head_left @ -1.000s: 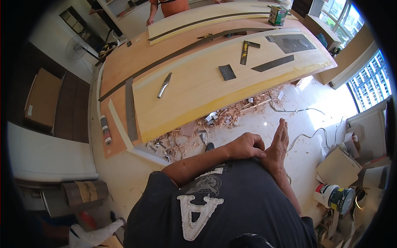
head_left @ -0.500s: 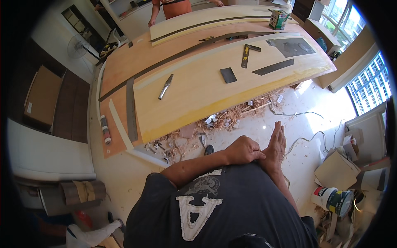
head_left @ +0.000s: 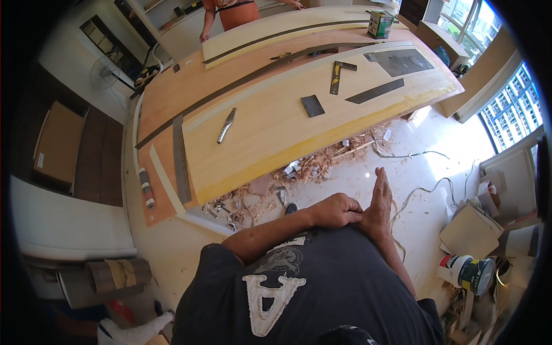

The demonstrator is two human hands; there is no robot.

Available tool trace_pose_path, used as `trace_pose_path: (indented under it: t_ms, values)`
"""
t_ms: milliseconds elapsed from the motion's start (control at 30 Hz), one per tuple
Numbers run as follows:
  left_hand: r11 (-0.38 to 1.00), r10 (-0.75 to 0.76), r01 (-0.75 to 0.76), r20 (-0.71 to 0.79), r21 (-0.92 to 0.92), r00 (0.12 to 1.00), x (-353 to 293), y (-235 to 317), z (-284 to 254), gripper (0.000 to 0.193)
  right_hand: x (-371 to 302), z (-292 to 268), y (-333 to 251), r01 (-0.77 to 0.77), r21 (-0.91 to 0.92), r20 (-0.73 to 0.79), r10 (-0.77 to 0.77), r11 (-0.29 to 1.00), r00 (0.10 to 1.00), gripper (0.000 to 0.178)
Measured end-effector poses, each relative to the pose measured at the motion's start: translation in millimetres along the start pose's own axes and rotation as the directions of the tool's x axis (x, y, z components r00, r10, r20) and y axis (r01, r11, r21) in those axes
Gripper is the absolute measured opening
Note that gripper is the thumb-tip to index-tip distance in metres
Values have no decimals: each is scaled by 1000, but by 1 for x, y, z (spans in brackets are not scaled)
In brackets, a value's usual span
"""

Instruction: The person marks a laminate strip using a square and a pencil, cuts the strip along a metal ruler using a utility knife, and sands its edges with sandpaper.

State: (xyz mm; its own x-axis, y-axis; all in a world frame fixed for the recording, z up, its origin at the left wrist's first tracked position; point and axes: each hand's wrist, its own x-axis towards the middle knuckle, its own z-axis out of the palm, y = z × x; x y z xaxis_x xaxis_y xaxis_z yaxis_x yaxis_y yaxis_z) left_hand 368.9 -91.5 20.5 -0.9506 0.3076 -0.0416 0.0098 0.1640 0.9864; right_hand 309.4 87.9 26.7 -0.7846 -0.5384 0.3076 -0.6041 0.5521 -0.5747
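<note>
In front of my dark shirt, my two hands meet, away from the workbench. My left hand (head_left: 336, 211) is closed, its thumb and fingertips pressed together against the palm side of my right hand (head_left: 379, 208). Whatever those fingertips may hold is too small to make out. My right hand points upward, fingers stretched out and together, holding nothing that shows. Beyond them lies a pale wood panel (head_left: 259, 129) with a yellow smear along its near edge. On it rest a utility knife (head_left: 227, 126), a try square (head_left: 336, 77), a dark square piece (head_left: 312, 106) and a dark strip (head_left: 375, 91).
A person in orange (head_left: 238, 14) stands across the table, a hand at a second panel (head_left: 287, 29). A green can (head_left: 380, 25) stands there. Wood shavings (head_left: 328, 158) and a cable (head_left: 428, 190) lie on the floor. A bucket (head_left: 457, 270) lies at right; a tube (head_left: 146, 187) at left.
The view has shifted slightly, so the table sits a little further left. My right hand's fingers are closer together; the left still presses against it.
</note>
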Motion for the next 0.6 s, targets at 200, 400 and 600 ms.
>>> trace_pose_path:
  t_ms: [200, 400, 600]
  values:
    - [999, -26, 25, 35, 36, 999, 3, 8, -2, 18, -1, -2, 2, 8, -5, -4, -8, 1000, 1000, 122]
    - [993, -55, 54, -7, -103, 998, 6, 12, 0, 13, -2, -7, 2, 3, -33, 16, -3, 999, 1000, 122]
    - [969, -105, 91, -50, -231, 993, 9, 8, 6, 8, -4, -9, 7, 34, -27, 3, -34, 999, 999, 125]
